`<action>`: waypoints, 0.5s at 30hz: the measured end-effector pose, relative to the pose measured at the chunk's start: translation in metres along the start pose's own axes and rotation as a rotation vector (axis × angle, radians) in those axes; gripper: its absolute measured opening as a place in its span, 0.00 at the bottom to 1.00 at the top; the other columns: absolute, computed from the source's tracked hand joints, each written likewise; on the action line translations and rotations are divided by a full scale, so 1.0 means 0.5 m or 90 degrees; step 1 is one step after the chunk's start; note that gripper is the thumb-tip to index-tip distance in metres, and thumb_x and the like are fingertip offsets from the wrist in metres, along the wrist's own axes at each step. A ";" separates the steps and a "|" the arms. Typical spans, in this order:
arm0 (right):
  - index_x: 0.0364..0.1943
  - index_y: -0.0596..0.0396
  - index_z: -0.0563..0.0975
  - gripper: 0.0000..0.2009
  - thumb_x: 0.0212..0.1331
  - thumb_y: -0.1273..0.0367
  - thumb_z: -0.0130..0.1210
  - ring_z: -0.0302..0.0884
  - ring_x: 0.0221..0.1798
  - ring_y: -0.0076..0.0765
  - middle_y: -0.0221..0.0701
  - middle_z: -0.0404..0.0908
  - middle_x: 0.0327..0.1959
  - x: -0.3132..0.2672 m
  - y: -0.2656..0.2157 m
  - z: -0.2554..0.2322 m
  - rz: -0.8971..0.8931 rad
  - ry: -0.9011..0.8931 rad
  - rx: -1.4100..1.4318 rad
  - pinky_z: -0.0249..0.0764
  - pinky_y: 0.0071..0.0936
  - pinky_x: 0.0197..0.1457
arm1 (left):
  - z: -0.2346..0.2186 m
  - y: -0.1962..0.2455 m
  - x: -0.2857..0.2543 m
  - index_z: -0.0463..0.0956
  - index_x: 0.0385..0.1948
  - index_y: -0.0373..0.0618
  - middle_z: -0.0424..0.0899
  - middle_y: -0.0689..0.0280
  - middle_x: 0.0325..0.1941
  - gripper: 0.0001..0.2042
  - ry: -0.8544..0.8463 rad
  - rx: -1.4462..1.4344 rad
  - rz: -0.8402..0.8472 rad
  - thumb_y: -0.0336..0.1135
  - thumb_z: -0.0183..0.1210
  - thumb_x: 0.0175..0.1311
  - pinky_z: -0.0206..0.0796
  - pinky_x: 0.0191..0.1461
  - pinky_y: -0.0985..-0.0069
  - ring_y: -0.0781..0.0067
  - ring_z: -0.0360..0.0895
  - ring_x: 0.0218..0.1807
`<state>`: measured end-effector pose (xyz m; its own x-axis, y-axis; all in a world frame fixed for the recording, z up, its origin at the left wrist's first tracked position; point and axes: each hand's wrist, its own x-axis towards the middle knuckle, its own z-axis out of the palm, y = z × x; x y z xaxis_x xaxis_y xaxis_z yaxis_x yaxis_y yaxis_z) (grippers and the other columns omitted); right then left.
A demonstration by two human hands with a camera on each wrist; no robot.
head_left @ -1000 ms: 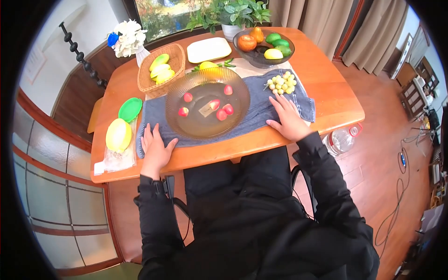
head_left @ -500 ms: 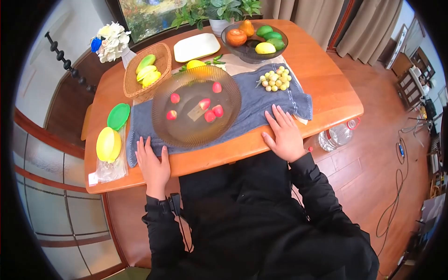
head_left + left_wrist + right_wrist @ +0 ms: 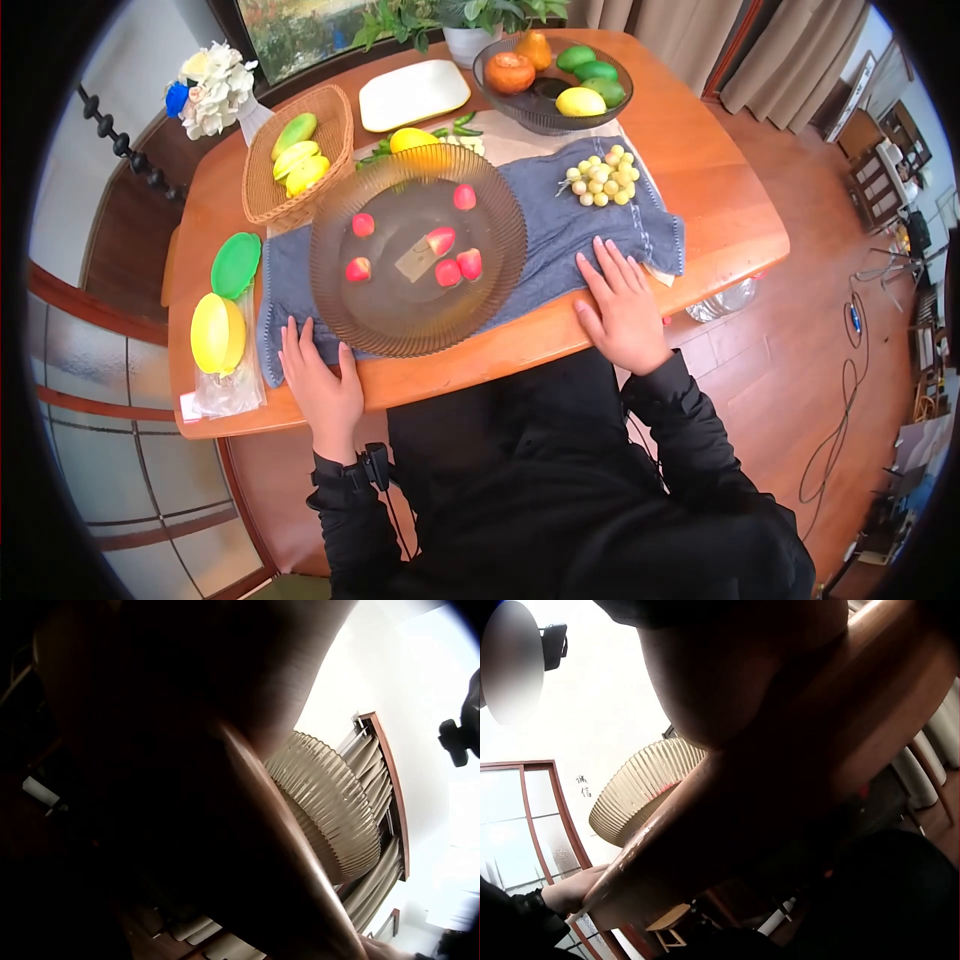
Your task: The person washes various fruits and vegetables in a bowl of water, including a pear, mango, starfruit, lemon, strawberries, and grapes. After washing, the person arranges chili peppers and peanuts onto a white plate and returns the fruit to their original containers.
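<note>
Orange-brown wooden surface [image 3: 725,185], near edge: left hand [image 3: 328,390] and right hand [image 3: 628,318] rest, fingers open, gripping nothing. Just beyond, on blue-grey cloth [image 3: 548,225], ribbed translucent brown bowl [image 3: 420,335] holds small red fruits [image 3: 463,197]; probably best handled two-handed, level. Pale-green grapes [image 3: 605,180] right, woven tan basket [image 3: 275,213] farther left.

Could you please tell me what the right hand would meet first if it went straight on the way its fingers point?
The right hand would probably meet the bunch of grapes, near its stem side, after crossing the blue-grey towel; its exact height over the towel is unclear.
</note>
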<state>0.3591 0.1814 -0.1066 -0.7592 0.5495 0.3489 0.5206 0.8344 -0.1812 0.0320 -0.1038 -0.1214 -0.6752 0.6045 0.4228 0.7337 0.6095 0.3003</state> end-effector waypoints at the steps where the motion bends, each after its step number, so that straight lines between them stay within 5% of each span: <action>1: 0.76 0.52 0.75 0.29 0.74 0.59 0.60 0.62 0.86 0.57 0.48 0.68 0.83 0.000 0.003 0.003 0.012 0.005 0.012 0.57 0.55 0.88 | -0.002 0.001 0.001 0.70 0.74 0.35 0.66 0.43 0.85 0.29 -0.007 0.002 -0.003 0.37 0.63 0.76 0.42 0.91 0.42 0.38 0.56 0.89; 7: 0.73 0.50 0.79 0.23 0.75 0.71 0.58 0.65 0.84 0.56 0.44 0.72 0.80 0.011 0.002 0.009 0.044 0.035 0.051 0.61 0.54 0.84 | -0.009 0.004 0.001 0.71 0.74 0.35 0.67 0.44 0.85 0.28 -0.016 -0.004 0.000 0.36 0.64 0.74 0.43 0.90 0.42 0.38 0.56 0.89; 15: 0.72 0.51 0.79 0.23 0.74 0.70 0.58 0.66 0.84 0.56 0.45 0.72 0.80 0.016 -0.009 0.006 0.050 0.044 0.035 0.61 0.55 0.84 | -0.011 0.010 0.005 0.71 0.73 0.36 0.66 0.45 0.85 0.29 -0.009 -0.009 -0.007 0.34 0.64 0.72 0.44 0.90 0.42 0.38 0.57 0.88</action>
<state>0.3496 0.1819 -0.1057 -0.6868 0.6107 0.3941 0.5542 0.7909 -0.2597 0.0344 -0.1022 -0.1143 -0.6838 0.6056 0.4070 0.7276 0.6082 0.3173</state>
